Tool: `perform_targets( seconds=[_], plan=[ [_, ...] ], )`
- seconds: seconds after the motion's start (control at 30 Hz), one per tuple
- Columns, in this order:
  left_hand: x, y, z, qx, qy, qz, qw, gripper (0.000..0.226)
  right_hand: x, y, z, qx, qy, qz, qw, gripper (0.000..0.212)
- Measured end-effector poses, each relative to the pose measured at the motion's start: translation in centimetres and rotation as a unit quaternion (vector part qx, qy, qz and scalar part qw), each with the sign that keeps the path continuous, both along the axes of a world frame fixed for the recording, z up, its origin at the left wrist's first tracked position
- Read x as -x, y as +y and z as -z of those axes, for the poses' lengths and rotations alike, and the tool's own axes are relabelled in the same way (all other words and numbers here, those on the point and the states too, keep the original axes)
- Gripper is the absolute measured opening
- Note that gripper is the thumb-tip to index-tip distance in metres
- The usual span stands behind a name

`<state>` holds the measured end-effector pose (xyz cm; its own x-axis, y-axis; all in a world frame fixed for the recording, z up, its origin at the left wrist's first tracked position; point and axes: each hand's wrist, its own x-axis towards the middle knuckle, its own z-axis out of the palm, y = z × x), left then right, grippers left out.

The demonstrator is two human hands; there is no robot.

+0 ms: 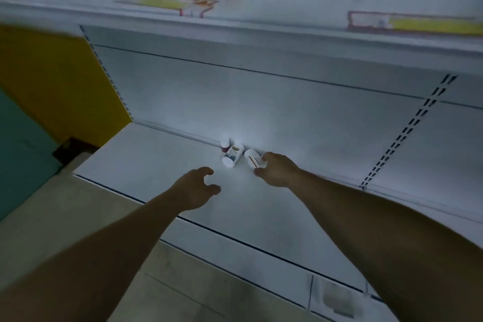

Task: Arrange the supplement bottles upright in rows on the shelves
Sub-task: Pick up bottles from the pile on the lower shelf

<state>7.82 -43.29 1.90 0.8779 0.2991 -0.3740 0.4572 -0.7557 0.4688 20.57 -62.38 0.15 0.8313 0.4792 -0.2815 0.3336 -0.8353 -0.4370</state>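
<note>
Three supplement bottles (232, 154) are grouped at the back edge of the lower shelf (156, 159), one lying bottle (252, 159) pinched by the right hand (277, 170), the left hand (196, 187) spread empty; its neighbour (229, 161) could be knocked rolling by the lift

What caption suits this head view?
Right grip holds a toppled red-striped white plastic bottle on the white metal shelf; left grip hovers near a blue-labelled white plastic bottle.

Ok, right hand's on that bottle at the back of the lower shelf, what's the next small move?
Probably tip the striped bottle upright: it lies on its side on the lower shelf, with the right hand pinching its end. The left hand hovers empty, near the other lying bottle.
</note>
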Motion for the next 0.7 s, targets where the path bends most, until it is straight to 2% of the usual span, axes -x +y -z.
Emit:
perform_targets(
  seconds=[0.13,0.23,0.33,0.47,0.53,0.63,0.7],
  plan=[
    [-5.1,2.8,3.6,-0.004,-0.007,0.063,0.998,0.063,-0.9,2.3,4.1,-0.016,-0.035,0.029,0.999,0.050],
    [-8.8,4.0,6.7,-0.012,-0.047,0.110,0.993,0.067,-1.5,3.5,7.2,-0.014,-0.058,0.040,0.997,0.057],
    [-11.9,4.2,10.0,-0.010,-0.070,0.148,0.986,0.077,-2.0,4.5,9.9,0.044,-0.055,0.058,0.996,0.067],
    [-14.2,3.0,13.6,-0.074,-0.042,0.210,0.974,0.089,-1.8,4.9,11.5,0.074,-0.115,0.077,0.988,0.066],
    [-14.5,2.7,14.5,-0.100,-0.092,0.207,0.969,0.083,-1.5,5.2,11.7,0.056,-0.130,0.098,0.985,0.064],
    [-14.0,2.6,15.0,-0.080,-0.179,0.169,0.966,0.062,-0.9,5.5,12.0,0.025,-0.129,0.143,0.981,0.059],
    [-13.1,2.7,14.7,-0.061,-0.180,0.141,0.972,0.051,-0.3,5.3,11.7,-0.016,-0.103,0.176,0.979,0.058]
  ],
)
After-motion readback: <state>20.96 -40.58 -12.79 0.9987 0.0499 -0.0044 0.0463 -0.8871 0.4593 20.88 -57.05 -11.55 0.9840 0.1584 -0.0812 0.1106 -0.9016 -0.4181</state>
